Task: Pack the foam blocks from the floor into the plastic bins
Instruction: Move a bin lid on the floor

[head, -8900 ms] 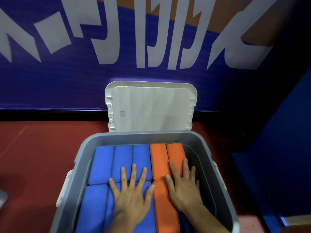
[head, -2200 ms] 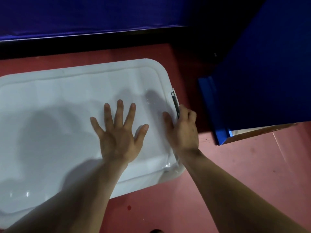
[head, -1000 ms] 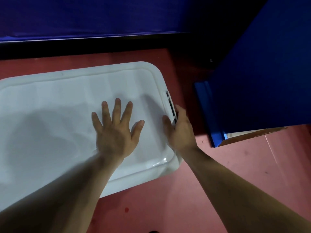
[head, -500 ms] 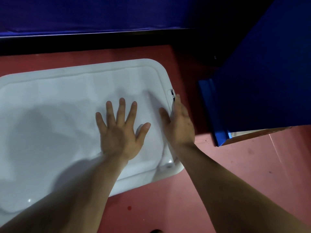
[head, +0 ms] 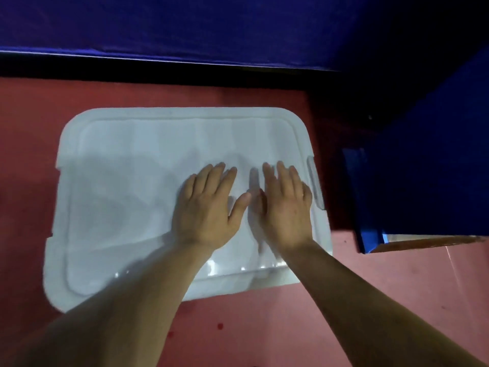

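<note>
A white plastic lid (head: 127,186) covers the bin and fills the middle of the head view. The bin body and the foam blocks are hidden under it. My left hand (head: 209,210) lies flat on the lid right of its centre, fingers straight and spread. My right hand (head: 285,207) lies flat beside it, fingers straight and pointing away from me, just inside the lid's right edge. A white latch handle (head: 315,185) sits on that right edge, clear of my fingers.
The bin stands on a red floor (head: 264,327). A dark blue wall panel (head: 185,25) runs along the back. A blue padded block (head: 423,181) stands close to the bin's right side, with a narrow gap between them.
My right hand left the latch on the lid's right edge and now lies flat on top of the lid beside my left hand. The view shifted left, showing the whole lid.
</note>
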A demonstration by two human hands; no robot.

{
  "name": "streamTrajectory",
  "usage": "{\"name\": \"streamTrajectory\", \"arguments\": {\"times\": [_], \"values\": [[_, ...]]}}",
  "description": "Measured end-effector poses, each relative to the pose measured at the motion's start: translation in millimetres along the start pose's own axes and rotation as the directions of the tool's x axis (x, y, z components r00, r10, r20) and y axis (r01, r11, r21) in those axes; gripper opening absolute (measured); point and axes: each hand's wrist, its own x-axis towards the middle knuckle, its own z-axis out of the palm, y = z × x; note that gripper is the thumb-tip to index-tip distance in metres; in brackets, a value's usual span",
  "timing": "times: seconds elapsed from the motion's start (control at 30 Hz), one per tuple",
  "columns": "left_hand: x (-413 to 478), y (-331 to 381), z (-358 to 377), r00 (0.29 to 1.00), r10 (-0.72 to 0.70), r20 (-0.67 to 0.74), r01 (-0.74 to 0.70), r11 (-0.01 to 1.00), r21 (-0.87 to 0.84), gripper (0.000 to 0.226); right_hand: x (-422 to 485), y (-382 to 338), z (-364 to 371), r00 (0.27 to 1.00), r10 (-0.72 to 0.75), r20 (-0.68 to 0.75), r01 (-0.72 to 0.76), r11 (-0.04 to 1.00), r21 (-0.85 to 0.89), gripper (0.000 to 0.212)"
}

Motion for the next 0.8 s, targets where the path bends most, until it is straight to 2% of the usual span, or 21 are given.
{"name": "streamTrajectory", "arguments": {"times": [0.13, 0.27, 0.33, 0.4, 0.5, 0.6, 0.7, 0.8], "values": [[-33, -81, -31, 0.969, -0.243, -0.046, 0.243, 0.97, -0.013, 0.064, -7, -92, 19, 0.974, -0.203, 0.104, 0.2, 0.979, 0.041, 0.049], [-75, -159, -55, 0.865, -0.492, -0.101, 0.492, 0.87, -0.031, 0.065, -11, -178, 47, 0.931, -0.328, 0.159, 0.311, 0.942, 0.127, 0.048], [-89, -187, -61, 0.799, -0.598, -0.054, 0.596, 0.801, -0.061, 0.069, -16, -215, 59, 0.894, -0.382, 0.233, 0.356, 0.923, 0.145, 0.052], [-97, -200, -58, 0.727, -0.685, 0.052, 0.681, 0.707, -0.19, 0.075, -23, -235, 71, 0.855, -0.398, 0.332, 0.368, 0.917, 0.153, 0.057], [-108, -203, -49, 0.643, -0.742, 0.19, 0.723, 0.506, -0.471, 0.089, -33, -245, 90, 0.85, -0.401, 0.342, 0.41, 0.911, 0.05, 0.063], [-107, -203, -43, 0.591, -0.776, 0.219, 0.719, 0.384, -0.58, 0.087, -34, -244, 97, 0.862, -0.398, 0.314, 0.422, 0.907, -0.009, 0.067], [-105, -206, -45, 0.591, -0.772, 0.235, 0.721, 0.375, -0.582, 0.09, -31, -244, 96, 0.855, -0.406, 0.321, 0.434, 0.901, -0.017, 0.067], [-106, -199, -47, 0.606, -0.784, 0.136, 0.693, 0.435, -0.575, 0.092, -32, -243, 94, 0.858, -0.411, 0.309, 0.431, 0.902, 0.003, 0.07]]}}
